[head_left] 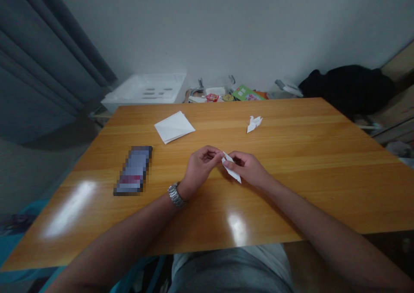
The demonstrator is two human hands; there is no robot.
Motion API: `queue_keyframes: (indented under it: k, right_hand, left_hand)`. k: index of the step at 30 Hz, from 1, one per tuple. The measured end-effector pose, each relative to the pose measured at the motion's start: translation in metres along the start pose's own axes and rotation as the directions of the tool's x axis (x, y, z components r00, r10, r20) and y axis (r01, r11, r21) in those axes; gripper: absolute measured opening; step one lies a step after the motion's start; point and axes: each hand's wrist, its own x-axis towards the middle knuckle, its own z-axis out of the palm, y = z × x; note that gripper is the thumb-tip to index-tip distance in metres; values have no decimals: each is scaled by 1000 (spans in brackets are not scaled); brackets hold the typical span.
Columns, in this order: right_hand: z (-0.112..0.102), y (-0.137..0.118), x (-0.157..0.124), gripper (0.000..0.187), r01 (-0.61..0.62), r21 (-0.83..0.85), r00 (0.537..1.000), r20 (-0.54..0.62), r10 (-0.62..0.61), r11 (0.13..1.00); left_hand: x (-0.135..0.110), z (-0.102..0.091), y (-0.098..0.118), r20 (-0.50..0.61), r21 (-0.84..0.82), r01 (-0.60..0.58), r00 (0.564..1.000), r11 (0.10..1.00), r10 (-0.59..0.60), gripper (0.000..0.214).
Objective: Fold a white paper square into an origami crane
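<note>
Over a glossy wood-grain table (323,163), pointed folded white paper (233,174), left fingers (216,158) pinching one end, right fingers (233,166) gripping it

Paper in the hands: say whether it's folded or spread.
Folded. The paper shows as a narrow, pointed shape in the right hand, the left hand at its upper end.

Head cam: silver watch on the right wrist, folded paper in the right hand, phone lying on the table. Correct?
Not quite: the head view shows the silver watch on the left wrist. Folded paper in the right hand, phone lying on the table.
</note>
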Motion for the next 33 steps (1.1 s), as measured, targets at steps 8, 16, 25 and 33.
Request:
queue_keyframes:
  k: [8,16,25,33]
  right_hand:
    - [-1,-2,-1,39,8,-55,1000,-30,-10,998]
    - [-4,-3,0,37,52,-114,997,-44,-58,992]
    - [-2,-4,-2,37,98,-165,994,-36,-105,981]
    - [-1,-1,-1,36,54,-82,998,-21,-56,995]
  left_hand:
    - [0,1,1,15,-3,19,1000,1000,-19,22]
    - [-1,1,-6,73,-80,-19,997,997,25,23]
    - [-1,-1,-4,93,-98,16,996,995,-7,23]
    - [0,-2,-7,117,-122,14,993,992,1,25]
